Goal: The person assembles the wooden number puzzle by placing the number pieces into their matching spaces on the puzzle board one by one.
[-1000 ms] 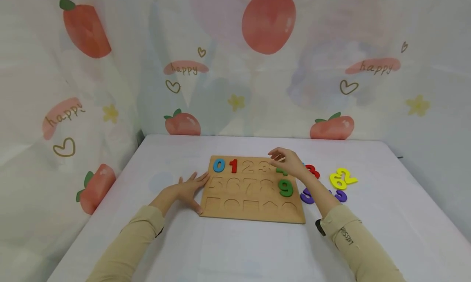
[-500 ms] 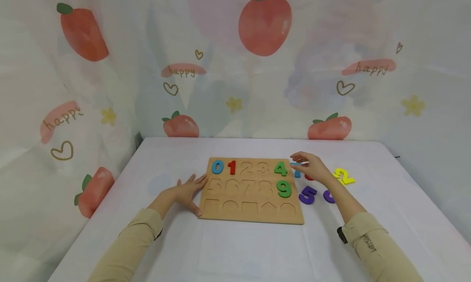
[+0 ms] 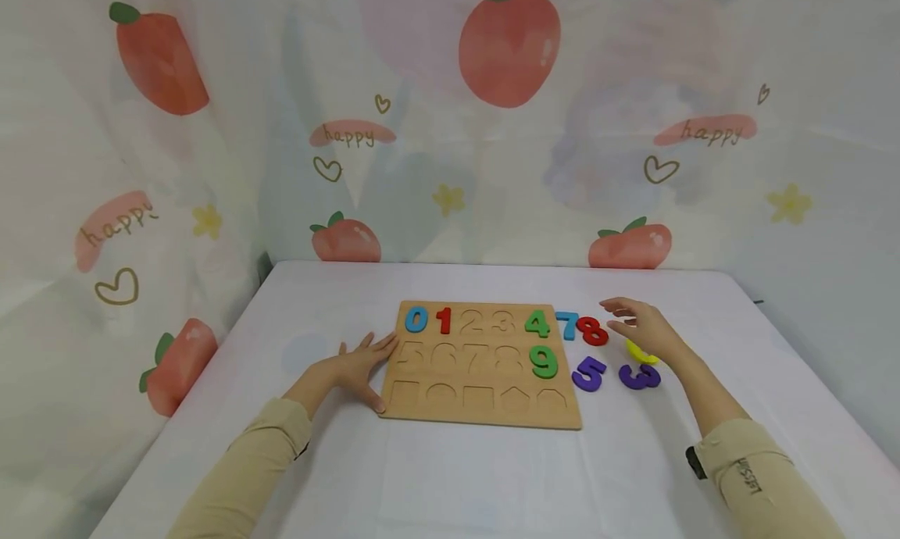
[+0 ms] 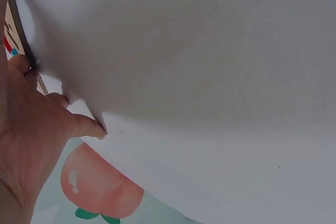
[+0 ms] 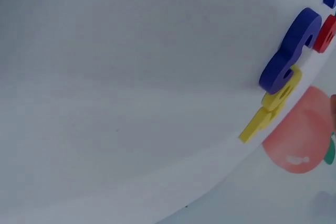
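Right hand (image 3: 648, 330) shifted rightward — seemingly above a rounded yellow digit (image 3: 639, 354).

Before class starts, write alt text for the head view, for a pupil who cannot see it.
A person's left hand touches a wooden board holding blue 0, red 1, green 4 and green 9. The right hand partly hides a yellow piece; loose 7, 8, 5 and 3 lie nearby.

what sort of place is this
Perhaps a makeshift play or filming corner, though its wider surroundings are out of view: a pale table stands before a backdrop printed with red fruit and "happy", and a wooden number board lies on it beside loose digits.
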`<state>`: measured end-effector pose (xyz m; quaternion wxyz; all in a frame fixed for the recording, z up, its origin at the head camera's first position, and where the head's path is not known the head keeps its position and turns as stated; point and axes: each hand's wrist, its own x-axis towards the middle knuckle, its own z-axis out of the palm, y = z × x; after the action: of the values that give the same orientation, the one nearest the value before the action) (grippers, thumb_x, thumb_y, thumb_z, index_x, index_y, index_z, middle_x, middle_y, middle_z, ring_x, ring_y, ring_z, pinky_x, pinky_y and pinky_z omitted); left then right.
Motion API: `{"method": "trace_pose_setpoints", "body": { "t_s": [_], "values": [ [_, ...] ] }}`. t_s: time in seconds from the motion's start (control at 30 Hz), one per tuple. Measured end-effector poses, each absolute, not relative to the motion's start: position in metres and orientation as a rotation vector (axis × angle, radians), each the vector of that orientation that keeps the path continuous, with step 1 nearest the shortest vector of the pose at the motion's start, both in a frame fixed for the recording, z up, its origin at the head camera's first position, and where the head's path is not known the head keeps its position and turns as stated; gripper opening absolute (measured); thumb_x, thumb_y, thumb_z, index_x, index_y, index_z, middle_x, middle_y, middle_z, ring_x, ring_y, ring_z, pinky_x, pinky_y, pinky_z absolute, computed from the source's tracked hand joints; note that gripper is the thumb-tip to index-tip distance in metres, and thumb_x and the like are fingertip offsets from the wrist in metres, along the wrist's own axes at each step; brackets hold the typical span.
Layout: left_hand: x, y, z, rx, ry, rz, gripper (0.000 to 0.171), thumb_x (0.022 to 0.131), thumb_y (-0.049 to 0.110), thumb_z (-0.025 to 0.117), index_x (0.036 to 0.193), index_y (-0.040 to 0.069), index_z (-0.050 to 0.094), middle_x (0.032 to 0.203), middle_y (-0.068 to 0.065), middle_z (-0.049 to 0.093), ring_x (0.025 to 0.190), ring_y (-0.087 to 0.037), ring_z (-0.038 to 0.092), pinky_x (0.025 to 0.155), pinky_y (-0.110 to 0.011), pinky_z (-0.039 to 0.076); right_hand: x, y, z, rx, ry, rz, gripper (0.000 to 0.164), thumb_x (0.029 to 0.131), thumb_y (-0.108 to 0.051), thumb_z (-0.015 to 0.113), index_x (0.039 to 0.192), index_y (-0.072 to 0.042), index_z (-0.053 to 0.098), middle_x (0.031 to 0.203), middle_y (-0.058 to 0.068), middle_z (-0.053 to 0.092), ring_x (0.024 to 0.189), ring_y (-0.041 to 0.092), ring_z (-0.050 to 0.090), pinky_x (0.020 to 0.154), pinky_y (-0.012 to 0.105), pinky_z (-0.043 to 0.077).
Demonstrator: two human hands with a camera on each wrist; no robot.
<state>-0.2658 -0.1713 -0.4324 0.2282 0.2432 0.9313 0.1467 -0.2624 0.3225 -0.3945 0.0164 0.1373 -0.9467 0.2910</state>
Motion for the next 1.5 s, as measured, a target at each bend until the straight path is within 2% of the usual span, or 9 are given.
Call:
{"method": "trace_pose_setpoints", "body": {
  "t_s": [0.63, 0.9, 1.17, 1.33, 1.5],
  "values": [
    [-0.267, -0.172, -0.435, 0.672, 2.570, 0.413, 0.123, 0.062, 0.045, 0.084, 0.153, 0.013, 0.008, 0.161, -0.004, -0.002, 0.145, -0.041, -0.008, 0.102, -0.076, -0.002, -0.242, 0.384, -0.403, 0.274, -3.004, 0.779, 0.046, 0.090, -0.009, 0.062, 0.128, 0.010, 0.047, 0.126, 0.036, 0.049, 0.114, 0.054, 0.042, 0.094, 0.064, 0.039],
    [-0.265, -0.171, -0.432, 0.664, 2.569, 0.416, 0.122, 0.062, 0.044, 0.084, 0.153, 0.013, 0.008, 0.161, -0.004, -0.002, 0.145, -0.041, -0.008, 0.102, -0.076, -0.003, -0.245, 0.406, -0.405, 0.274, -3.121, 0.687, 0.052, 0.086, -0.010, 0.064, 0.129, 0.011, 0.044, 0.130, 0.040, 0.041, 0.116, 0.059, 0.038, 0.093, 0.067, 0.036],
    [-0.266, -0.172, -0.437, 0.657, 2.567, 0.419, 0.123, 0.062, 0.044, 0.085, 0.153, 0.014, 0.008, 0.161, -0.003, -0.003, 0.145, -0.040, -0.009, 0.102, -0.076, -0.003, -0.259, 0.422, -0.416, 0.285, -3.253, 0.757, 0.068, 0.086, -0.016, 0.066, 0.137, 0.012, 0.030, 0.134, 0.047, 0.028, 0.121, 0.062, 0.030, 0.097, 0.066, 0.033],
    [-0.266, -0.171, -0.436, 0.652, 2.561, 0.427, 0.123, 0.062, 0.043, 0.085, 0.153, 0.013, 0.008, 0.161, -0.003, -0.003, 0.145, -0.041, -0.009, 0.102, -0.076, -0.003, -0.267, 0.429, -0.421, 0.304, -3.307, 0.771, 0.081, 0.086, -0.024, 0.067, 0.142, 0.012, 0.022, 0.138, 0.045, 0.024, 0.125, 0.061, 0.024, 0.101, 0.067, 0.025],
    [-0.266, -0.170, -0.432, 0.645, 2.555, 0.409, 0.123, 0.062, 0.044, 0.085, 0.153, 0.014, 0.008, 0.161, -0.003, -0.003, 0.145, -0.041, -0.009, 0.102, -0.076, -0.002, -0.271, 0.431, -0.424, 0.259, -3.352, 0.778, 0.086, 0.084, -0.029, 0.068, 0.144, 0.009, 0.020, 0.142, 0.041, 0.021, 0.128, 0.060, 0.019, 0.102, 0.068, 0.021]
  ]
}}
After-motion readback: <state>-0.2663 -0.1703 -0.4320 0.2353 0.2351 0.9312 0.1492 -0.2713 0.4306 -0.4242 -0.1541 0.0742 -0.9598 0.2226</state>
